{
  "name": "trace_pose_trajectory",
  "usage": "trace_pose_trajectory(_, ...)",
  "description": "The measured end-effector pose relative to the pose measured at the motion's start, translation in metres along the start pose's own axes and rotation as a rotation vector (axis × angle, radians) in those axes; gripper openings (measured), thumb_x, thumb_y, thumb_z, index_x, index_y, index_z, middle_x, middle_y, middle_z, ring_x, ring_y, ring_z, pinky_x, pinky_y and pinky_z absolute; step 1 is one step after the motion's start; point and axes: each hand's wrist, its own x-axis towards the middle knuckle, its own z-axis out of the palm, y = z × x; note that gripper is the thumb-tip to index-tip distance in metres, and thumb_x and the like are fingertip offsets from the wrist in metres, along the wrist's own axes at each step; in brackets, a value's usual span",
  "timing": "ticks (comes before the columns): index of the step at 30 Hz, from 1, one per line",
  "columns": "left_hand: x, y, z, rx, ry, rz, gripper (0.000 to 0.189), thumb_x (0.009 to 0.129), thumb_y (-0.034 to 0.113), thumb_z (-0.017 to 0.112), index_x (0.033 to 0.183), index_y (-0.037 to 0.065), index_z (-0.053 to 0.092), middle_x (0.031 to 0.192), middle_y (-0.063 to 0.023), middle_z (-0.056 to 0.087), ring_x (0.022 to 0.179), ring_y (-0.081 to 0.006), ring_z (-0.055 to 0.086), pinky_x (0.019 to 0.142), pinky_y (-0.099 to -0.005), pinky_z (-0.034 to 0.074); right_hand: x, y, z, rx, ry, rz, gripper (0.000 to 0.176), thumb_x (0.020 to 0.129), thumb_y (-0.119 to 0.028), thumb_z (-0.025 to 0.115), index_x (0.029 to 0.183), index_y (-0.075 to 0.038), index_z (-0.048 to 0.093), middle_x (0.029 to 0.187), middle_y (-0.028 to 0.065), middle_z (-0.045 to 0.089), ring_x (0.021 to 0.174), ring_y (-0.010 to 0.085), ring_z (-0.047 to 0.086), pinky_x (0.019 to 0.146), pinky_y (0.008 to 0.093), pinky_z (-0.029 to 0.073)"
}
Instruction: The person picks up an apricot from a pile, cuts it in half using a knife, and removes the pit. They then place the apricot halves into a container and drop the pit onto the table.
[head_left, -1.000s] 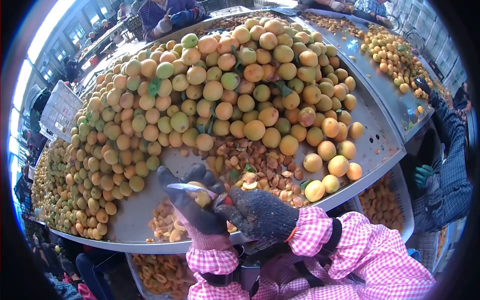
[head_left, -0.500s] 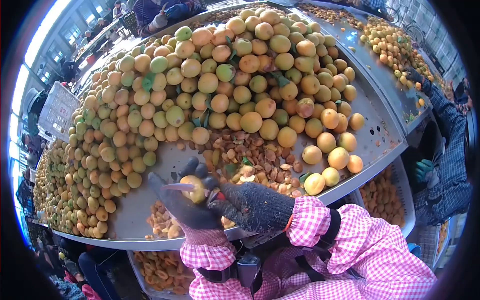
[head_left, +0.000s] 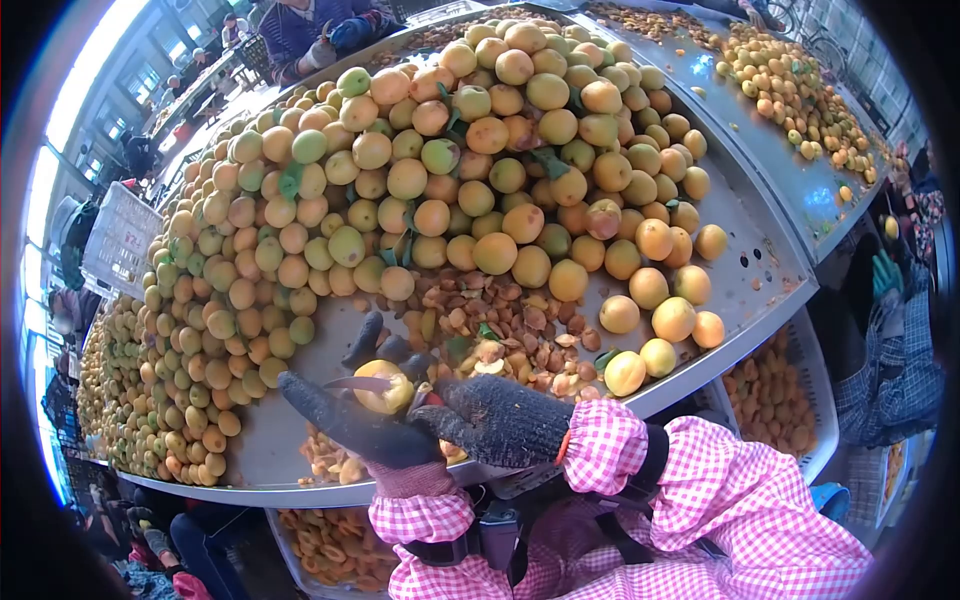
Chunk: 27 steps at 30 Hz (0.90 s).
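In a dark grey glove, my left hand (head_left: 395, 438) cradles an apricot (head_left: 388, 396), its thumb stretched out to the left and its fingers behind the fruit. My right hand (head_left: 505, 420), gloved too, is closed on the handle of a small knife (head_left: 357, 383). The knife's curved blade lies across the apricot, its tip pointing left towards my left thumb. Both hands are over the front edge of a metal table (head_left: 262, 440). Just beyond them lies a heap of brown apricot pits (head_left: 510, 310) with scraps of flesh.
A large pile of whole apricots (head_left: 450, 190) covers most of the table. Crates of halved apricots (head_left: 335, 545) stand below its edge, another crate (head_left: 770, 395) at right. A white crate (head_left: 122, 235) is at far left. Other people work across (head_left: 310, 40) and beside (head_left: 905, 370) the table.
My left thumb and fingers have spread wider around the apricot, and the apricot has turned slightly against the blade. At right, the neighbouring person's arm has drawn back from the far pile.
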Motion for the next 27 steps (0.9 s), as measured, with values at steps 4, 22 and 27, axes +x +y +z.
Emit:
trace_pose_trajectory(4,-0.004,0.0,0.009,0.571,0.085,0.309,0.076,0.087,0.029,0.066,0.142,0.006,0.02,0.121,-0.0217,0.052,0.09,-0.0222,0.061,0.073,-0.0316,0.055,0.01,0.032,0.01,-0.031,0.172,-0.523,0.035,0.097,-0.032,0.045,0.104,0.0,0.057,0.062,0.0044,0.054,0.053,0.0228,0.053,0.051,0.0345,0.043)
trace_pose_trajectory(22,0.025,0.013,0.024,0.393,-0.324,0.011,0.062,0.096,0.048,0.038,0.133,-0.001,0.041,0.117,-0.0207,0.058,0.069,-0.0195,0.059,0.049,-0.0239,0.045,-0.034,-0.004,-0.048,0.06,0.783,-0.213,0.03,0.076,-0.021,0.077,0.095,-0.004,0.062,0.083,0.0077,0.056,0.07,0.0208,0.056,0.061,0.0317,0.046)
trace_pose_trajectory(27,0.02,0.006,0.03,-0.121,-0.286,-0.205,0.067,0.087,0.04,0.059,0.138,0.001,0.035,0.106,-0.0158,0.063,0.073,-0.0156,0.06,0.058,-0.0236,0.049,-0.039,-0.02,-0.039,0.041,0.919,-0.22,0.03,0.074,-0.013,0.078,0.093,-0.003,0.057,0.083,0.0087,0.056,0.07,0.0204,0.057,0.062,0.0299,0.047)
